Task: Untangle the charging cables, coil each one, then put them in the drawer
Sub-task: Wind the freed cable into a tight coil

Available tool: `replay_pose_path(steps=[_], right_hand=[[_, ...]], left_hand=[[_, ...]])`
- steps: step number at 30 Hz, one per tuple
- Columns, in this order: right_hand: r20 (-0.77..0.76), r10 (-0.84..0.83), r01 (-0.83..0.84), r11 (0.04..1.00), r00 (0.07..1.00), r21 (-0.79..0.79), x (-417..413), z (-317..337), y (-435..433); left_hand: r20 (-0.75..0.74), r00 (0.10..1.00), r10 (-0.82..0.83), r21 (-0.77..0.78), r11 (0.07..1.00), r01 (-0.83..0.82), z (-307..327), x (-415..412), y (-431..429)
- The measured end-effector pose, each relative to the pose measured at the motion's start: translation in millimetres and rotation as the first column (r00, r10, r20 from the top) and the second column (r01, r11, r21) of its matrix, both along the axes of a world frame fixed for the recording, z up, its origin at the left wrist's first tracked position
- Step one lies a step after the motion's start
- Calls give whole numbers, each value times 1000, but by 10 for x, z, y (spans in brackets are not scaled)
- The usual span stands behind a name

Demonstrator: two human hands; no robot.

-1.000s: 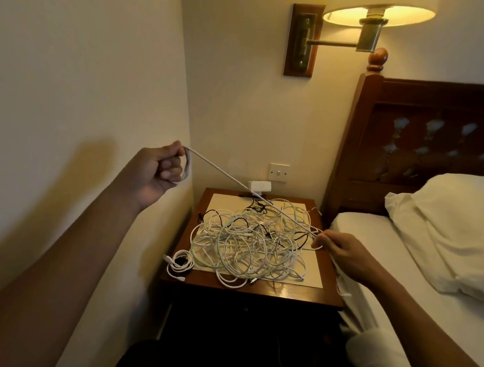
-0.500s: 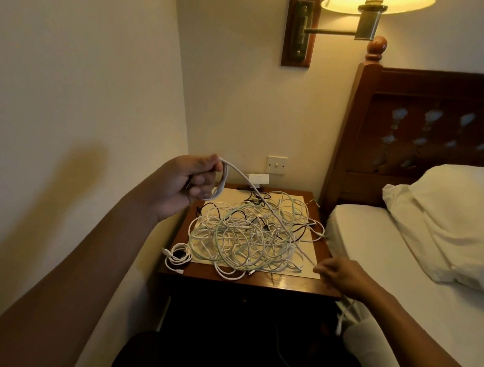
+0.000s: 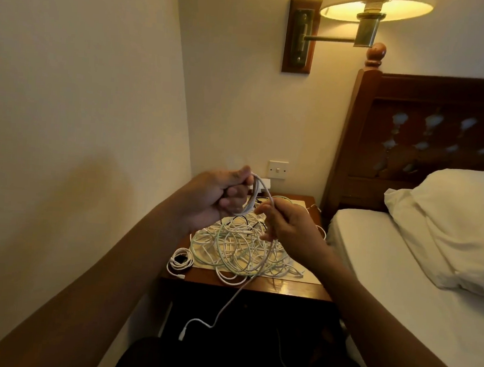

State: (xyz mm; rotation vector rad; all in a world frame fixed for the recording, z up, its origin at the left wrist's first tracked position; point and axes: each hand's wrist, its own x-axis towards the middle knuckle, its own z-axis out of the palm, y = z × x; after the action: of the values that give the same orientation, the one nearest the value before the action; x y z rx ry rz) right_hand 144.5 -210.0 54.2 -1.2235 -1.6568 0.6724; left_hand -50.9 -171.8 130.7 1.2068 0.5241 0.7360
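A: Head view: where's the white cable (image 3: 250, 205)?
B: Your left hand (image 3: 219, 201) grips its loops and your right hand (image 3: 289, 233) pinches the strand above the tangle (image 3: 238, 246) on the nightstand (image 3: 299, 289). Feed w/ right, even loops, no yanking.

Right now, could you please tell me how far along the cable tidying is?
Done: perhaps one small coil at the nightstand's front left corner. In hand: the left hand holds loops of a white cable; the right hand pinches it. Left: the tangle, and stowing in the drawer, not in view.
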Motion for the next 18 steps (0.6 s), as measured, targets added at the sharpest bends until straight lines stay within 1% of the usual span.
replay_pose_path(steps=[2, 4, 6, 7, 9, 10, 12, 14, 15, 16, 18], right_hand=[[6, -71, 71, 998, 997, -2, 14, -150, 14], [94, -104, 107, 994, 990, -31, 33, -302, -5], [244, -86, 106, 992, 966, -70, -9, -344, -80], [327, -35, 74, 991, 944, -107, -60, -316, -129], [453, 102, -28, 986, 886, -167, -217, -170, -231], [494, 144, -72, 984, 858, -162, -303, -78, -286], [566, 172, -120, 985, 806, -128, -435, 128, -388], [628, 146, -109, 989, 764, -98, -451, 366, -448], [651, 103, -90, 994, 752, -54, -416, 482, -451], [664, 49, -68, 998, 746, 3, -359, 603, -449], [645, -56, -23, 993, 762, 114, -200, 811, -403]], left_hand=[[171, 984, 45, -87, 996, -30, 86, -37, 19], [293, 950, 107, -140, 988, -68, 172, -87, 51], [309, 945, 107, -106, 991, -78, 207, -94, 68], [292, 950, 113, -64, 993, -99, 192, -80, 72], [213, 958, 190, 58, 977, -207, 123, -12, 69], [150, 957, 248, 143, 952, -269, 74, 29, 61], [-8, 936, 352, 369, 871, -325, -50, 104, 54], [-207, 880, 428, 581, 777, -242, -199, 122, 75], [-293, 847, 443, 641, 748, -170, -257, 101, 88], [-356, 831, 427, 657, 747, -103, -297, 63, 99], [-398, 868, 298, 601, 800, 1, -306, -25, 95]])
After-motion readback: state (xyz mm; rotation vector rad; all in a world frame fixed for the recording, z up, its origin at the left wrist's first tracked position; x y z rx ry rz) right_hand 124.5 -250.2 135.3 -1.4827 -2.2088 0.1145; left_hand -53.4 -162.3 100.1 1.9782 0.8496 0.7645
